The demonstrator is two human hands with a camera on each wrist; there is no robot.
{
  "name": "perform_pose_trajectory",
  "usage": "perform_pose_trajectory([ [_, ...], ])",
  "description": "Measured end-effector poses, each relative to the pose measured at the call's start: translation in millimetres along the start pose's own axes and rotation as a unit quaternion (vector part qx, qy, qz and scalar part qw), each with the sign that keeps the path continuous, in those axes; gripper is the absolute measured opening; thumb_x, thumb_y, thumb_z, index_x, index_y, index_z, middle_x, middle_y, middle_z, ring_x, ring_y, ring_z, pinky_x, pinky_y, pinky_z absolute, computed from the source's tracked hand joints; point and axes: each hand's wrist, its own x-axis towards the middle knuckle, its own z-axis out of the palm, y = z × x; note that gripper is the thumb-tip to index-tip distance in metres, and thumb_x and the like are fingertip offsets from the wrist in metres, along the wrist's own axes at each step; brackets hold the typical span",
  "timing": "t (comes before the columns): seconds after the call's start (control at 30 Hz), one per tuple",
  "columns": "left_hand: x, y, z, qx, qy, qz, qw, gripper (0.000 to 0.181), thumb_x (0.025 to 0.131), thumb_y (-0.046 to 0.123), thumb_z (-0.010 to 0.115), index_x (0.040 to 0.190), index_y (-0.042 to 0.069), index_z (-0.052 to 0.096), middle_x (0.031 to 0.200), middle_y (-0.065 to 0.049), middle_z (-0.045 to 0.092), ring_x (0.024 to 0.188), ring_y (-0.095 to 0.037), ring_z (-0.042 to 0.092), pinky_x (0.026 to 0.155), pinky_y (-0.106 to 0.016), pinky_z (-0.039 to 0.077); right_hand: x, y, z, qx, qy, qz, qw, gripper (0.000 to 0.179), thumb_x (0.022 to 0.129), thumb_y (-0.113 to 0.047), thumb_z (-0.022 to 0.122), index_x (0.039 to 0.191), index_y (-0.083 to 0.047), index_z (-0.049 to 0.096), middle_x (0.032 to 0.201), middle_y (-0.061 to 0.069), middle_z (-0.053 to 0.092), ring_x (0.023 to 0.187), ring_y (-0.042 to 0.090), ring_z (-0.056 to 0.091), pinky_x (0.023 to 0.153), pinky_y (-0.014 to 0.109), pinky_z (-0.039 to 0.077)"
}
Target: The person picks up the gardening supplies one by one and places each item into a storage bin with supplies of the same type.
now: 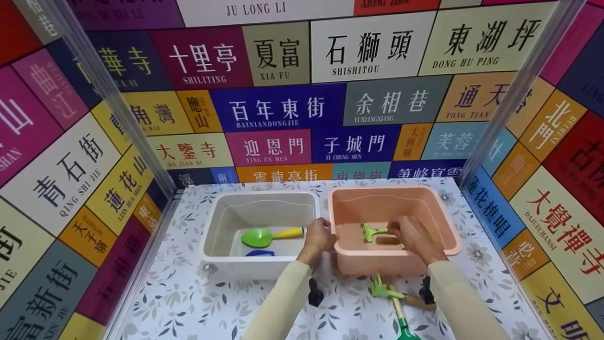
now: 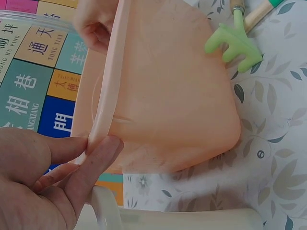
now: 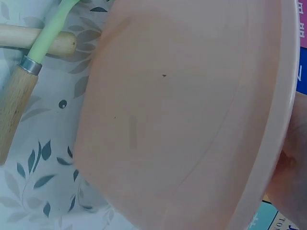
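My left hand pinches the near left rim of the peach-coloured plastic basin, thumb and fingers on either side of the edge in the left wrist view. Down inside that basin, my right hand has curled fingers at the neck of a small light-green hand rake, whose tines point left. A brown wooden handle lies just below the rake, partly covered by the hand. The basin's wall hides most of the right hand in the right wrist view.
Left of the peach basin stands a white basin with a green trowel and a blue piece inside. On the patterned tablecloth in front lie a light-green fork with a wooden handle and a dark-green tool, crossing each other.
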Motion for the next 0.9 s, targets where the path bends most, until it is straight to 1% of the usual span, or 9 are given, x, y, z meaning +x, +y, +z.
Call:
perform_pose_trajectory([
  [0.07, -0.4, 0.2, 0.0, 0.004, 0.002, 0.003, 1.0000, 0.031, 0.079, -0.004, 0.074, 0.108, -0.008, 0.063, 0.100, -0.023, 0.071, 0.072, -0.025, 0.073, 0.049, -0.025, 0.059, -0.7, -3.5, 1.2, -0.026, 0.036, -0.029, 0.9986, 0.022, 0.094, 0.002, 0.054, 0.101, -0.006, 0.074, 0.100, 0.011, 0.074, 0.095, 0.027, 0.068, 0.083, 0.047, 0.059],
  [0.13, -0.7, 0.2, 0.2, 0.009, 0.003, 0.003, 1.0000, 0.031, 0.079, -0.003, 0.075, 0.107, -0.008, 0.064, 0.099, -0.022, 0.071, 0.071, -0.024, 0.072, 0.049, -0.024, 0.059, -1.4, -7.4, 2.2, -0.036, 0.059, -0.049, 0.9964, 0.018, 0.095, -0.002, 0.057, 0.103, -0.003, 0.073, 0.099, 0.014, 0.075, 0.091, 0.029, 0.069, 0.078, 0.048, 0.060],
  [0.2, -1.1, 0.2, 0.6, 0.004, 0.001, 0.001, 1.0000, 0.030, 0.079, -0.004, 0.074, 0.107, -0.008, 0.064, 0.099, -0.022, 0.071, 0.070, -0.024, 0.071, 0.048, -0.024, 0.059, -1.9, -11.6, 2.6, -0.035, 0.070, -0.050, 0.9957, 0.018, 0.095, -0.004, 0.059, 0.105, -0.003, 0.074, 0.100, 0.014, 0.075, 0.090, 0.029, 0.070, 0.075, 0.047, 0.060],
  [0.3, -1.6, 0.3, 1.6, -0.006, -0.007, -0.004, 1.0000, 0.029, 0.080, -0.005, 0.072, 0.107, -0.008, 0.063, 0.099, -0.023, 0.070, 0.068, -0.025, 0.072, 0.046, -0.025, 0.058, -3.4, -16.8, 2.5, -0.031, 0.069, -0.042, 0.9963, 0.018, 0.094, -0.008, 0.062, 0.106, -0.005, 0.075, 0.100, 0.013, 0.076, 0.089, 0.028, 0.070, 0.071, 0.045, 0.060],
  [0.4, -0.7, 0.4, 2.6, -0.007, -0.010, -0.008, 0.9999, 0.029, 0.080, -0.005, 0.072, 0.107, -0.008, 0.063, 0.098, -0.022, 0.070, 0.067, -0.024, 0.071, 0.045, -0.025, 0.058, -5.2, -20.3, 1.8, -0.022, 0.060, -0.034, 0.9974, 0.016, 0.093, -0.011, 0.065, 0.105, -0.006, 0.075, 0.100, 0.012, 0.075, 0.091, 0.028, 0.070, 0.071, 0.044, 0.060],
  [0.6, 2.9, -0.1, 3.5, -0.012, -0.013, -0.020, 0.9996, 0.031, 0.080, -0.005, 0.073, 0.109, -0.008, 0.063, 0.099, -0.022, 0.070, 0.066, -0.024, 0.072, 0.045, -0.025, 0.059, -10.6, -25.7, -1.0, -0.007, 0.051, -0.025, 0.9983, 0.019, 0.095, -0.018, 0.065, 0.109, -0.009, 0.074, 0.106, 0.011, 0.073, 0.099, 0.031, 0.068, 0.076, 0.044, 0.060],
  [0.8, 1.9, -1.2, 3.0, -0.014, -0.012, -0.011, 0.9998, 0.032, 0.080, -0.005, 0.074, 0.109, -0.007, 0.062, 0.096, -0.021, 0.070, 0.066, -0.023, 0.071, 0.046, -0.025, 0.059, -19.9, -31.2, -4.9, 0.001, 0.070, -0.025, 0.9972, 0.019, 0.095, -0.023, 0.067, 0.107, -0.010, 0.074, 0.108, 0.010, 0.071, 0.102, 0.031, 0.067, 0.077, 0.045, 0.060],
  [0.9, 2.4, -1.9, 3.2, -0.011, -0.010, -0.006, 0.9999, 0.031, 0.080, -0.004, 0.074, 0.109, -0.007, 0.062, 0.096, -0.022, 0.070, 0.067, -0.024, 0.072, 0.047, -0.026, 0.059, -25.7, -33.9, -6.5, 0.002, 0.082, -0.035, 0.9960, 0.020, 0.095, -0.024, 0.068, 0.108, -0.009, 0.073, 0.108, 0.010, 0.070, 0.101, 0.031, 0.067, 0.076, 0.046, 0.059],
])
